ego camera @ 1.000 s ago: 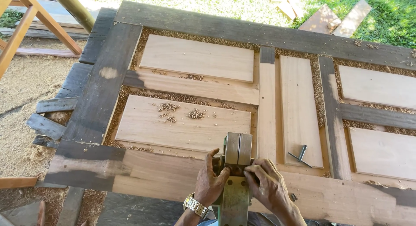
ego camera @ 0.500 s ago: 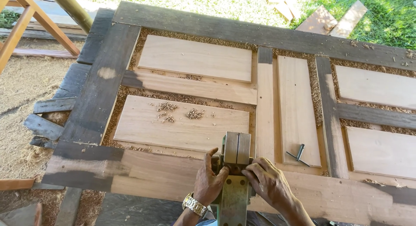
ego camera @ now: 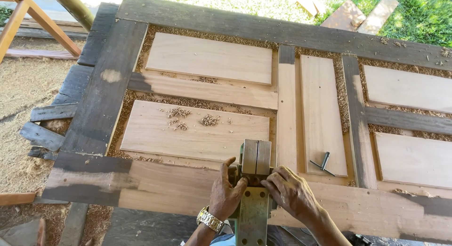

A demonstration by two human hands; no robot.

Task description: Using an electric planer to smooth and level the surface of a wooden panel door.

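Observation:
A large wooden panelled door (ego camera: 197,133) lies flat before me, part pale planed wood, part dark weathered frame. On its near rail stands a green-grey power planer turned over (ego camera: 254,180), its metal sole plates facing up. My left hand (ego camera: 225,194), with a gold watch on the wrist, holds the planer's left side with fingers at the cutter slot. My right hand (ego camera: 289,192) rests on the planer's right side, fingertips at the same slot. A small black T-shaped key (ego camera: 323,163) lies on the panel just right of my hands.
Wood shavings (ego camera: 193,118) fill the grooves around the panels and dot the middle panel. Dark loose boards (ego camera: 44,128) lie at the left on sawdust-covered ground. An orange wooden trestle (ego camera: 28,20) stands at top left; planks (ego camera: 358,12) lie on grass at top right.
Both hands stay on the planer with small finger shifts at the slot. The view has drifted slightly; nothing else moved.

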